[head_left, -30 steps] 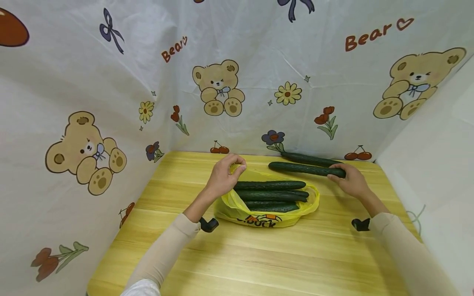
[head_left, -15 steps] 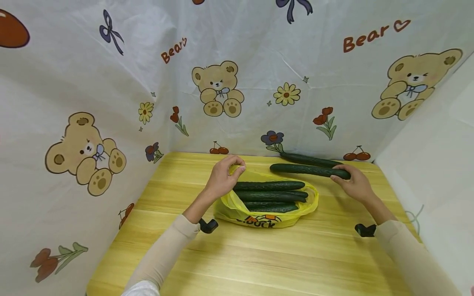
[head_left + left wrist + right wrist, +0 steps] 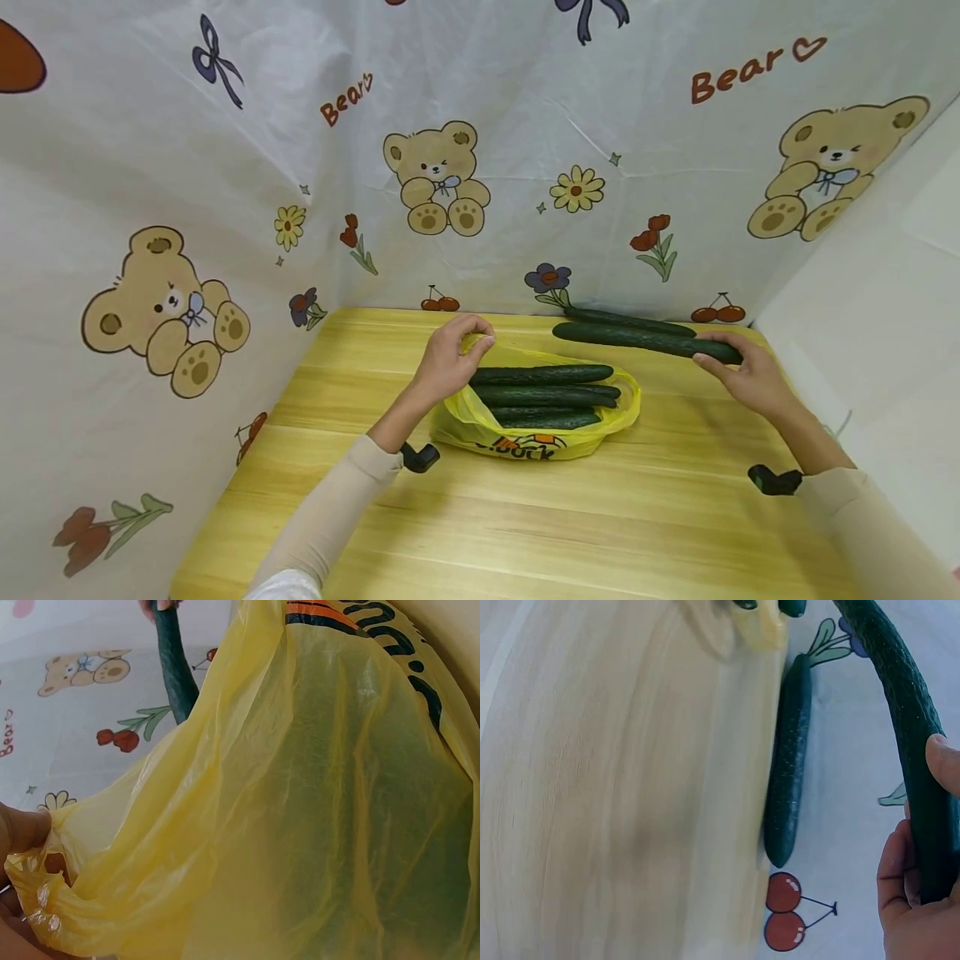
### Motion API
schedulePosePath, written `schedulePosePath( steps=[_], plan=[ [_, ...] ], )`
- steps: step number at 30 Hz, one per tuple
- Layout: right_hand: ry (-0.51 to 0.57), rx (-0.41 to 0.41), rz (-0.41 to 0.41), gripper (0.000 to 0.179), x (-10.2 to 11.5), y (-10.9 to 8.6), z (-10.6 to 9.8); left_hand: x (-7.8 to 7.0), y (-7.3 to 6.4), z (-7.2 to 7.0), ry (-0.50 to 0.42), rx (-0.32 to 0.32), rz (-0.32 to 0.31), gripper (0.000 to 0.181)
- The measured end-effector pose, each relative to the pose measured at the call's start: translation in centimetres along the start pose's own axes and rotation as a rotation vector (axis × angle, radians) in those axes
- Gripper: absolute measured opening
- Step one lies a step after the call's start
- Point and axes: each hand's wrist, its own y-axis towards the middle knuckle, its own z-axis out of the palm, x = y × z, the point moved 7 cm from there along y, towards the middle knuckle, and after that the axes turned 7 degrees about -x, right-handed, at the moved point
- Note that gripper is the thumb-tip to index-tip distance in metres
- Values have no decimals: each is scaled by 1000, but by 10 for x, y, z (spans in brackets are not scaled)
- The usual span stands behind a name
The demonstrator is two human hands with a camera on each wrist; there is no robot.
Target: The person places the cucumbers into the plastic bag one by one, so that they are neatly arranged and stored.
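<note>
A yellow plastic bag (image 3: 480, 440) with dark print lies on the table, its mouth spread, holding several dark green cucumbers (image 3: 543, 396). My left hand (image 3: 452, 357) pinches the bag's rim at its left end; the left wrist view shows the gathered plastic (image 3: 56, 900) between thumb and fingers. My right hand (image 3: 750, 375) grips one end of a cucumber (image 3: 637, 337), which is raised behind and to the right of the bag. In the right wrist view, the thumb and fingers wrap round that cucumber (image 3: 907, 712). Another cucumber (image 3: 789, 765) lies along the table's back edge.
The wooden table (image 3: 570, 517) meets a white printed cloth (image 3: 510, 250) at its back and left. A white wall (image 3: 892, 333) stands on the right. Black wrist camera mounts (image 3: 775, 481) hang below both wrists.
My right hand has moved to the right, drawing the gripped cucumber with it. The left hand keeps its hold on the bag's rim, and the bag with its cucumbers stays in place.
</note>
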Motion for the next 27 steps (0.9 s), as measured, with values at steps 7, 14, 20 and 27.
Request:
schedulePosePath(
  steps=[7,14,20,27],
  plan=[
    [13,12,7,47,14,-15,-16,1,1,-2,-5,2,-19,13],
    [44,27,-15,42,25,-30,-20,0,2,-2,1,3,-6,14],
    [67,57,-75,37,38,-35,-8,0,3,-3,7,-2,3,15],
    [98,92,-139,33,50,-39,14,1,2,-2,9,9,-2,15]
  ],
)
